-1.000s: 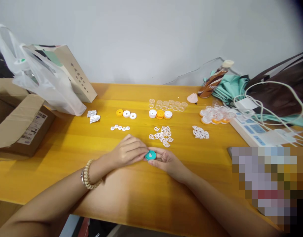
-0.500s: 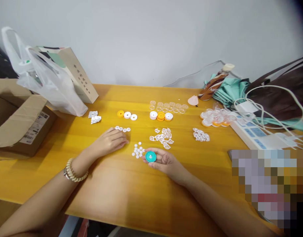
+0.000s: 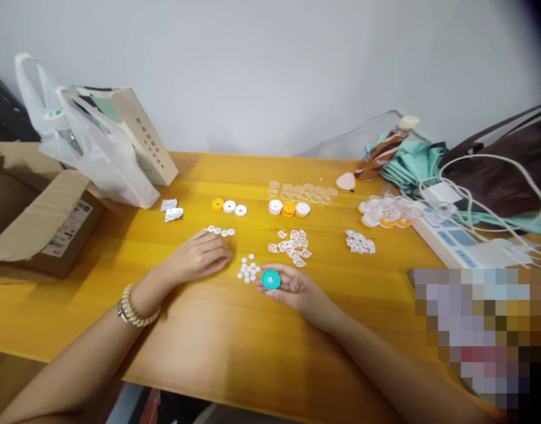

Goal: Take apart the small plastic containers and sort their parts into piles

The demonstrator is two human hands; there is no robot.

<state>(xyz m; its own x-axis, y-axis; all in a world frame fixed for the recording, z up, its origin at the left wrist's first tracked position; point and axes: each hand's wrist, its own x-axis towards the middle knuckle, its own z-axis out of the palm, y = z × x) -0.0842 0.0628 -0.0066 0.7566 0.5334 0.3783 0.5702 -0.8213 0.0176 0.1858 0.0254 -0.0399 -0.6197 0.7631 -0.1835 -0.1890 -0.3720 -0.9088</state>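
My right hand (image 3: 294, 285) is closed round the edge of a teal round plastic piece (image 3: 271, 280), tilted toward me, with a small white centre. My left hand (image 3: 205, 255) rests low over the table, fingers bent and together. A tiny pale bit (image 3: 230, 254) shows at its fingertips, too small to name. Between the hands lies a cluster of small white round pieces (image 3: 247, 269). Just beyond my left hand is a short row of small white discs (image 3: 225, 232). White openwork plastic pieces (image 3: 292, 246) lie scattered beyond my right hand.
Orange and white discs (image 3: 229, 206), stacked round cases (image 3: 288, 208) and clear cups (image 3: 298, 191) stand farther back. At left are foil pieces (image 3: 173, 214), a cardboard box (image 3: 53, 229) and a plastic bag (image 3: 120, 176). A bottle (image 3: 382, 156) and a power strip (image 3: 455, 238) are at right.
The whole view has shifted slightly, so things sit a little farther right. Both hands keep nearly the same pose, and the teal piece stays in my right hand.
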